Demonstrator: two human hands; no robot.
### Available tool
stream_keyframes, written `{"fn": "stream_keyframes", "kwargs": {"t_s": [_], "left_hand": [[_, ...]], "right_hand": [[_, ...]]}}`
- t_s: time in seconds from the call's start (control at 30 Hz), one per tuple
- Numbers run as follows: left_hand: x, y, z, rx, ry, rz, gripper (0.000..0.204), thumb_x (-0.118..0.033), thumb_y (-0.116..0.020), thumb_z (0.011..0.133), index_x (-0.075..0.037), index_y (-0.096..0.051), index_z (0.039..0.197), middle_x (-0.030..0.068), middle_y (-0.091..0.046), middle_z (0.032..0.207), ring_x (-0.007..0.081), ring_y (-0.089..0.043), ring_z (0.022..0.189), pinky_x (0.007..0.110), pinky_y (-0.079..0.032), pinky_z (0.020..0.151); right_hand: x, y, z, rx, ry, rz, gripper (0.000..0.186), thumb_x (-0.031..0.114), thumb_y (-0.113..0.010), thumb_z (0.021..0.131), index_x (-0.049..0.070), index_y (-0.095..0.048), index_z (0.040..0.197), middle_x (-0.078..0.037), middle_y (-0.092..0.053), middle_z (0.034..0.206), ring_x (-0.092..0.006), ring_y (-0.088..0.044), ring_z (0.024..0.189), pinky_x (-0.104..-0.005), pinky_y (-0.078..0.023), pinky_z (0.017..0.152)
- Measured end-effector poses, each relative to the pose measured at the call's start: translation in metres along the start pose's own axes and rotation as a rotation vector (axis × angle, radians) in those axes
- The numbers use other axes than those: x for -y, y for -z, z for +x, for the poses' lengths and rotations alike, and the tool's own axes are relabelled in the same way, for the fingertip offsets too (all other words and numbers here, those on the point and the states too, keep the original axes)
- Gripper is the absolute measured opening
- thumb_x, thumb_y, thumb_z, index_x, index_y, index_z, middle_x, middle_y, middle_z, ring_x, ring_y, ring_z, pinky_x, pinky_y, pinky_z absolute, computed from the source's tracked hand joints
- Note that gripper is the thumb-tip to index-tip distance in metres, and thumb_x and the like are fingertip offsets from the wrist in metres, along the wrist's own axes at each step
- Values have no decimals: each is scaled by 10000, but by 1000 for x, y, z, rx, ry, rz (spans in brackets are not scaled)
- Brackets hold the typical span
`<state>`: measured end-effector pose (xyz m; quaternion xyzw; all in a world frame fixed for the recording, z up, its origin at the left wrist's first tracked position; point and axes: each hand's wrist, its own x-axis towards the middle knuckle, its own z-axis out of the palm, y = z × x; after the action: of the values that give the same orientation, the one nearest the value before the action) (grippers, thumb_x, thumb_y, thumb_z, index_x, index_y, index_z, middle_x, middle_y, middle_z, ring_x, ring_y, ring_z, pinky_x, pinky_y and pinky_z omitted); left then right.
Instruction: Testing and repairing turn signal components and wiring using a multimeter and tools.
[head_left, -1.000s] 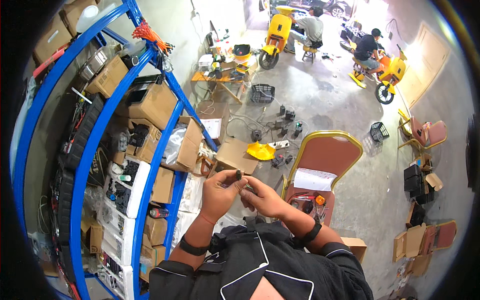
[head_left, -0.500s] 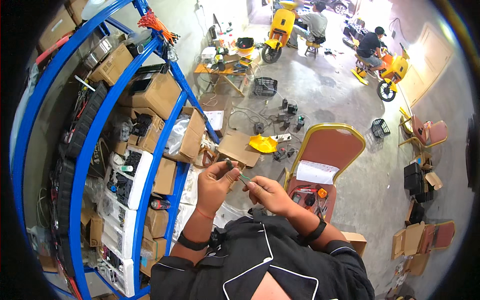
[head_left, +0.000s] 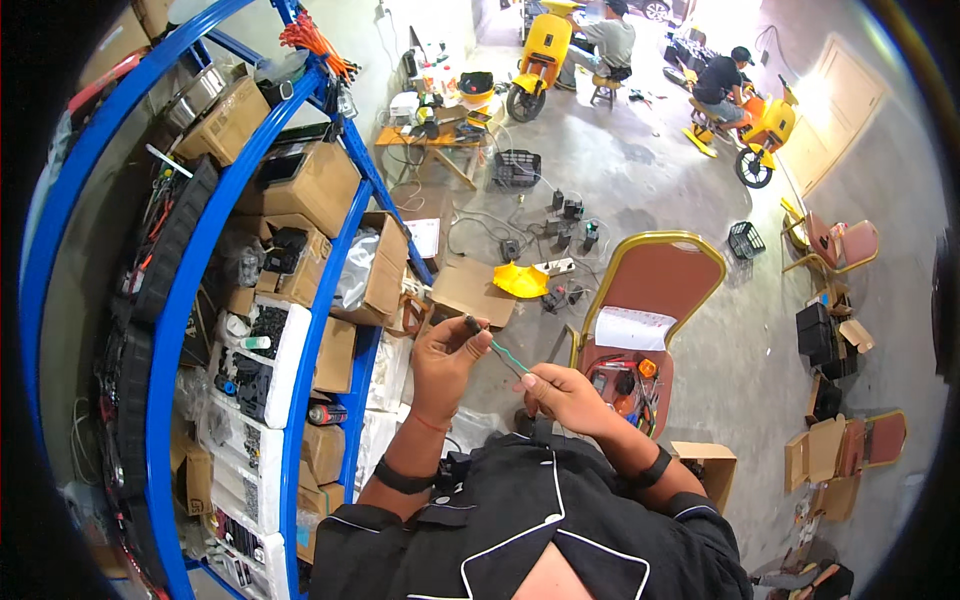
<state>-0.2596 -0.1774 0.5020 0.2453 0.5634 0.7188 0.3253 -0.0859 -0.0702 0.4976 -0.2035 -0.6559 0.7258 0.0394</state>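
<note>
Now left hand (head_left: 450,360) pinches one dark piece (head_left: 473,324), right hand (head_left: 562,392) pinches one green wire (head_left: 508,355); we have both apart, wire bridging gap ahead of our black shirt (head_left: 480,520). Two scooters (head_left: 545,52), three chairs (head_left: 665,275) counted. Right of near chair's gold edge, floor (head_left: 745,340) stretches wide. One sheet (head_left: 635,328) on chair; print too small for us.
</note>
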Motion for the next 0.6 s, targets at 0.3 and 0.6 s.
{"fn": "stream_keyframes", "kwargs": {"t_s": [0.3, 0.6], "left_hand": [[13, 13, -7, -38, -14, -128, 177, -48, -700, 858, -18, -665, 1028, 1, -646, 883, 69, -584, 799, 221, -505, 706], [2, 29, -18, 19, -50, -42, 176, -14, -691, 852, -10, -651, 1023, 15, -653, 887, 90, -606, 812, 227, -493, 744]], "right_hand": [[-8, -17, -6, -57, -108, 33, 298, 272, -476, 1013, 21, -628, 960, -4, -609, 691, -64, -494, 544, -238, -412, 508], [-5, -27, 0, -50, -190, -70, 359, 329, -531, 984, 11, -700, 988, -9, -633, 685, -57, -494, 518, -220, -382, 469]]}}
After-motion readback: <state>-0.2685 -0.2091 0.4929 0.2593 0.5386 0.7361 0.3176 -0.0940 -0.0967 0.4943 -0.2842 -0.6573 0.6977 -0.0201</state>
